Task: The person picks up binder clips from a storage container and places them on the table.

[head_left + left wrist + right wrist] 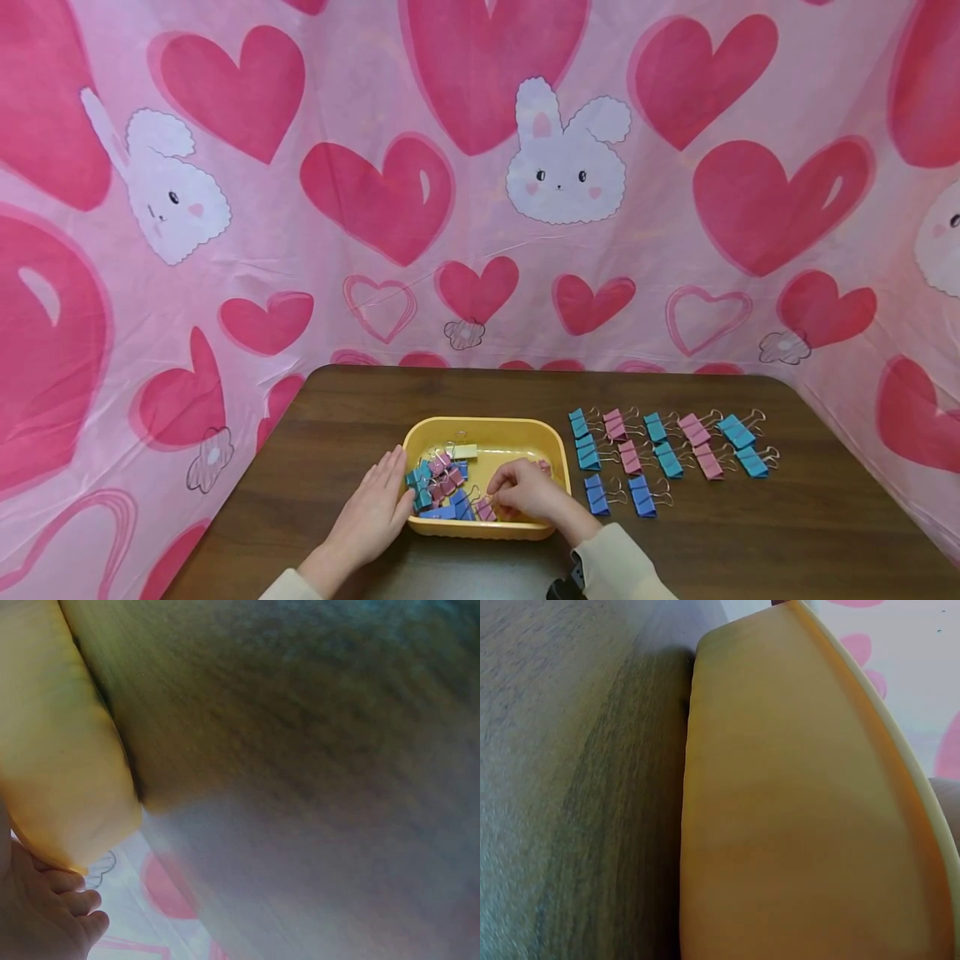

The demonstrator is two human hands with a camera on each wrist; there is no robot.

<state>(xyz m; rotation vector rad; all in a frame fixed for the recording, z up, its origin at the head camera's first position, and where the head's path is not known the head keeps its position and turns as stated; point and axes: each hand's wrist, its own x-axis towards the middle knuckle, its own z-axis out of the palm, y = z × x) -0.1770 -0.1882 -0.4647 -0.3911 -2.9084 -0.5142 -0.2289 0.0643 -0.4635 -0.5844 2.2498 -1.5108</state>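
Note:
A yellow plastic tray (517, 432) holds a heap of binder clips in its left half. My left hand (373, 506) rests along the tray's left side with its fingers straight; the left wrist view shows that hand's fingers (75, 904) by the tray's outer wall (67, 750). Inside the tray, my right hand (531, 490) has curled fingers and pinches at a pink binder clip (485, 509) near the front wall. Teal binder clips (422, 483) and blue ones (461, 505) lie left of it. In the right wrist view the tray's outer wall (780, 795) hides most of that hand.
Right of the tray, teal, pink and blue binder clips stand in rows on the dark wooden table (817, 517); one is a blue clip (642, 497) in the front row. A yellow clip (465, 452) lies in the tray. Behind the table hangs a heart-patterned pink cloth (480, 233).

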